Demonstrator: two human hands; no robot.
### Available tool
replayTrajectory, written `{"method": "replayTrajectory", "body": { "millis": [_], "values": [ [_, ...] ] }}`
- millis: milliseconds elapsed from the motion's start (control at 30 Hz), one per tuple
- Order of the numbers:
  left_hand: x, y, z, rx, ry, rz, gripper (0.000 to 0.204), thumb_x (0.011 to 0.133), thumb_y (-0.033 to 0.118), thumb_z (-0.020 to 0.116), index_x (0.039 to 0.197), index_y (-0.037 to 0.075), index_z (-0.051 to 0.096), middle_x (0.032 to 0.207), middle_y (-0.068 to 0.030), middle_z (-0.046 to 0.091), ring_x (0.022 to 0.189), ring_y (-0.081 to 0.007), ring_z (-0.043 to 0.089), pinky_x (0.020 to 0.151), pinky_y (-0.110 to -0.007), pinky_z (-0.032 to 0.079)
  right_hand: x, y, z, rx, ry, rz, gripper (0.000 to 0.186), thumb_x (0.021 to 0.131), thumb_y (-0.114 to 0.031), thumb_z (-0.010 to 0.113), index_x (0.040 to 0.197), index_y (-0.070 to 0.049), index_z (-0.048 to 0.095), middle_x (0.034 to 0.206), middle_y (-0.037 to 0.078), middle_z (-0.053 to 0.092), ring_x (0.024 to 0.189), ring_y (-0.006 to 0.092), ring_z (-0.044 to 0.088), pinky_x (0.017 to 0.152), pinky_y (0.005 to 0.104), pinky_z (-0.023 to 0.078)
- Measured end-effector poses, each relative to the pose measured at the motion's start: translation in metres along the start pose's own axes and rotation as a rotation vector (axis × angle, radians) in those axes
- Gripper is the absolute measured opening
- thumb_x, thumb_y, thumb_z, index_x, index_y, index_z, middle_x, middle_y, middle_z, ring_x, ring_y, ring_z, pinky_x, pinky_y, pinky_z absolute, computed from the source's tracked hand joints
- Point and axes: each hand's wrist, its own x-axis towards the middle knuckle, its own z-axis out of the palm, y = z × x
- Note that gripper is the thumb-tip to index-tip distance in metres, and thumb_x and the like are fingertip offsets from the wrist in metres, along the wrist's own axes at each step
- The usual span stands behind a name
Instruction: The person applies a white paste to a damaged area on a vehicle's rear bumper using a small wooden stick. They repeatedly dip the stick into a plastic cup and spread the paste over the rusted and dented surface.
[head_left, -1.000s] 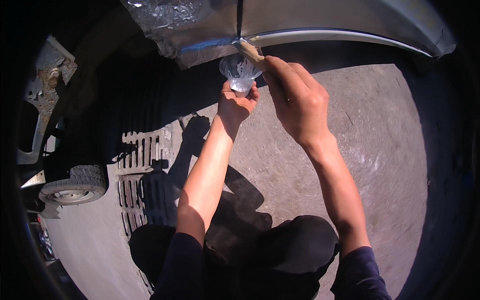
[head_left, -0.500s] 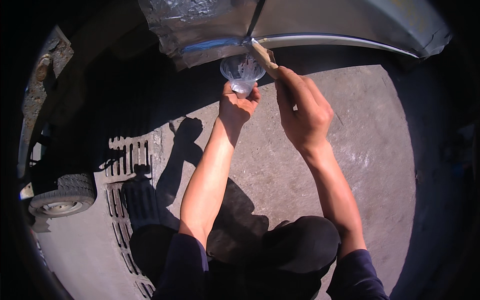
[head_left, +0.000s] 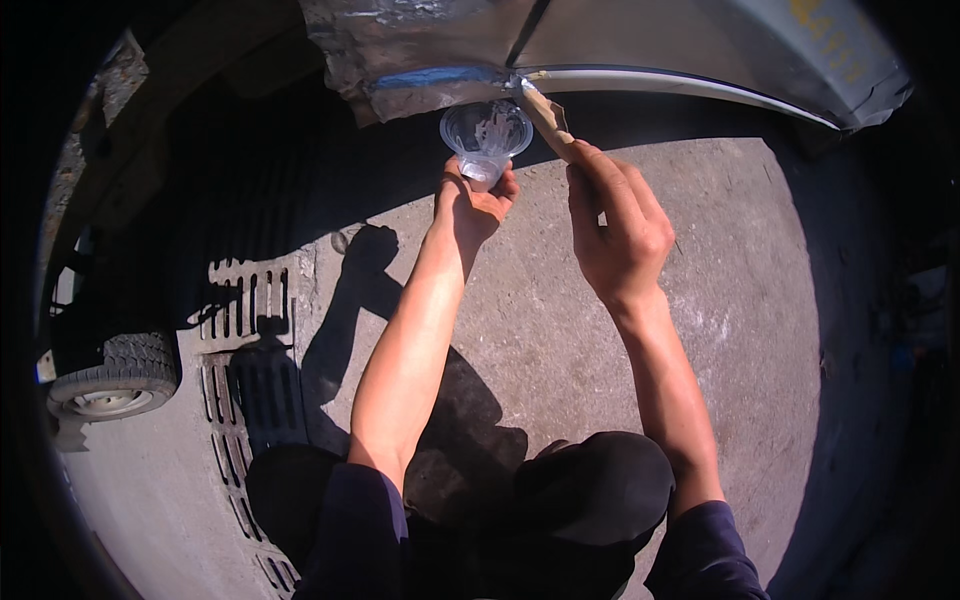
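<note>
My left hand point(head_left: 472, 205) is closed round the base of a clear plastic cup point(head_left: 485, 135), tilted so its mouth shows. Whitish or silvery smears coat the cup's inside. Between the thumb and fingers of my right hand point(head_left: 625, 230) is a folded strip of tan paper or card point(head_left: 548, 118). The strip's far tip is silvery and meets the lower edge of a silver-grey vehicle body panel point(head_left: 650, 45), close to a dark vertical seam. Crinkled silver foil-like covering point(head_left: 420, 40) and a blue strip point(head_left: 435, 77) lie left of that seam. The cup is just below the panel edge.
Concrete floor point(head_left: 560, 340) spreads below my arms. Slotted metal drain grates point(head_left: 248, 300) run along the left. A wheel with its tyre point(head_left: 115, 375) lies or stands at far left, near a rusty, flaking metal part point(head_left: 120, 80). My bent knee point(head_left: 600, 490) is close beneath.
The panel and strip sit slightly further right in view, and the floor and wheel slightly further left. Both hands keep their holds; the strip's tip remains at the seam.
</note>
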Motion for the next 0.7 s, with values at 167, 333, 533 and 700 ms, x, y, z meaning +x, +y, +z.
{"method": "replayTrajectory", "body": {
  "millis": [167, 333, 533, 700],
  "values": [
    [-0.003, -0.004, -0.001, -0.034, -0.046, 0.07, 0.048, 0.105, 0.044, 0.045, 0.116, 0.001, 0.064, 0.101, -0.0148, 0.066, 0.089, -0.0251, 0.06, 0.081, -0.038, 0.053, 0.005, -0.005, 0.009, 0.061, -0.1, -0.047, 0.034, 0.084, 0.007, 0.077, 0.116, 0.0, 0.073, 0.097, 0.015, 0.074, 0.083, 0.0267, 0.073, 0.07, 0.034, 0.059],
    [-0.004, -0.001, 0.0, -0.008, -0.023, 0.034, 0.045, 0.105, 0.041, 0.045, 0.115, 0.001, 0.063, 0.102, -0.0143, 0.065, 0.089, -0.0242, 0.06, 0.08, -0.037, 0.053, 0.002, -0.001, 0.015, -0.013, -0.064, -0.039, 0.036, 0.083, 0.007, 0.078, 0.118, -0.001, 0.073, 0.096, 0.015, 0.074, 0.082, 0.027, 0.073, 0.07, 0.0346, 0.059],
    [-0.002, 0.0, -0.001, -0.045, 0.03, -0.012, 0.044, 0.108, 0.035, 0.04, 0.118, -0.004, 0.059, 0.103, -0.0181, 0.064, 0.089, -0.0258, 0.06, 0.08, -0.037, 0.053, -0.007, -0.001, 0.009, -0.065, -0.027, -0.032, 0.034, 0.082, 0.007, 0.079, 0.115, 0.001, 0.074, 0.094, 0.015, 0.073, 0.08, 0.0262, 0.073, 0.068, 0.0343, 0.059],
    [-0.005, -0.002, -0.002, -0.026, -0.085, 0.061, 0.045, 0.105, 0.041, 0.046, 0.114, 0.0, 0.063, 0.099, -0.0145, 0.066, 0.089, -0.0245, 0.061, 0.079, -0.037, 0.053, -0.008, -0.011, 0.014, 0.014, -0.103, -0.079, 0.038, 0.08, 0.008, 0.079, 0.118, 0.003, 0.073, 0.092, 0.016, 0.072, 0.078, 0.0267, 0.072, 0.067, 0.0347, 0.058]
  ]
}}
